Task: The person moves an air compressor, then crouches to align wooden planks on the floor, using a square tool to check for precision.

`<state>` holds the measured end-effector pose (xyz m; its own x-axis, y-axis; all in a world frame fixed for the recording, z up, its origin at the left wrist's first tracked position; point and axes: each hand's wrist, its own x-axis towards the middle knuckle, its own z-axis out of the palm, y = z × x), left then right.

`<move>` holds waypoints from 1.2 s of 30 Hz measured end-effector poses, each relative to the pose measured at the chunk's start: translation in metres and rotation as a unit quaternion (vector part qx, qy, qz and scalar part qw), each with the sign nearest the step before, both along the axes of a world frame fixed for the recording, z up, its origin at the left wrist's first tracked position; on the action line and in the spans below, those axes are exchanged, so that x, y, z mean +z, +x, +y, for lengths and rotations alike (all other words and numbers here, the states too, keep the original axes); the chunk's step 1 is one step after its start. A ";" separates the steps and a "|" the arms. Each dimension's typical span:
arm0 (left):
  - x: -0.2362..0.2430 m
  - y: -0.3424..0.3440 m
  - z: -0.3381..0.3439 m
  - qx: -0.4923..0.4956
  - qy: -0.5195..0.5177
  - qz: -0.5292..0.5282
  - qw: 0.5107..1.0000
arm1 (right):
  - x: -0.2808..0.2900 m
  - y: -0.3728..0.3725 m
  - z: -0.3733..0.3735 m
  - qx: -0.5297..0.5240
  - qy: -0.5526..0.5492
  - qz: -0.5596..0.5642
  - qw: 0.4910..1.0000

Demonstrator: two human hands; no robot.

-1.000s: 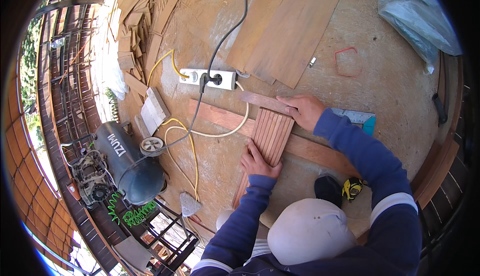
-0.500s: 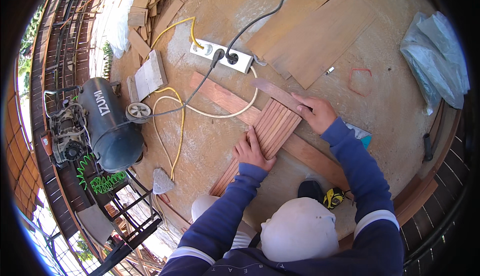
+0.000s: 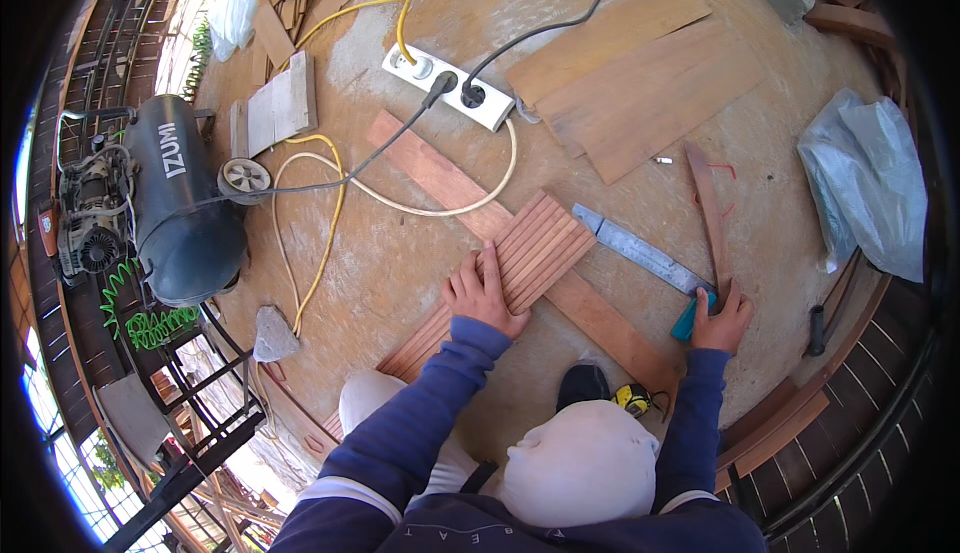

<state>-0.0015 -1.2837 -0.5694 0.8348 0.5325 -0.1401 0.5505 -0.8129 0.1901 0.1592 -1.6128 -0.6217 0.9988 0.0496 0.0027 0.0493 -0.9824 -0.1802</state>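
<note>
My left hand lies with fingers spread on a grooved, reddish wooden board, pressing on its strips. It grips nothing. My right hand is closed around the teal handle of a metal-bladed try square. The blade points up and left, its tip beside the board's right edge. A thin wooden strip rises from the same fingers; its lower end is partly hidden by them. Beneath the grooved board, a flat plank runs crosswise.
A white power strip with cables lies beyond the board. Thin wooden sheets are at the far right, a plastic bag at the right. A black air compressor stands left. A yellow tape measure lies by my foot.
My right hand has moved from the board's far end toward the lower right, taking the wooden strip along and grasping the try square. My left hand stays on the grooved board.
</note>
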 end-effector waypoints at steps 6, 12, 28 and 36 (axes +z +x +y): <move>-0.001 0.001 0.001 -0.002 -0.007 -0.002 1.000 | -0.003 -0.033 0.013 0.001 -0.039 0.007 0.999; -0.002 0.011 0.008 -0.006 -0.009 -0.009 1.000 | -0.002 -0.030 0.014 -0.187 0.136 0.111 0.967; 0.003 0.002 -0.002 -0.009 0.003 0.028 1.000 | 0.024 -0.067 -0.010 -0.220 0.530 0.077 0.815; -0.003 0.002 -0.004 -0.013 0.003 0.023 1.000 | 0.021 -0.046 -0.035 -0.186 0.510 0.033 0.839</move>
<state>0.0001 -1.2877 -0.5721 0.8411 0.5118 -0.1748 0.5372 -0.8283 0.1595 0.1133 -1.6479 -0.6007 0.9444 -0.2593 -0.2021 -0.2700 -0.2610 -0.9268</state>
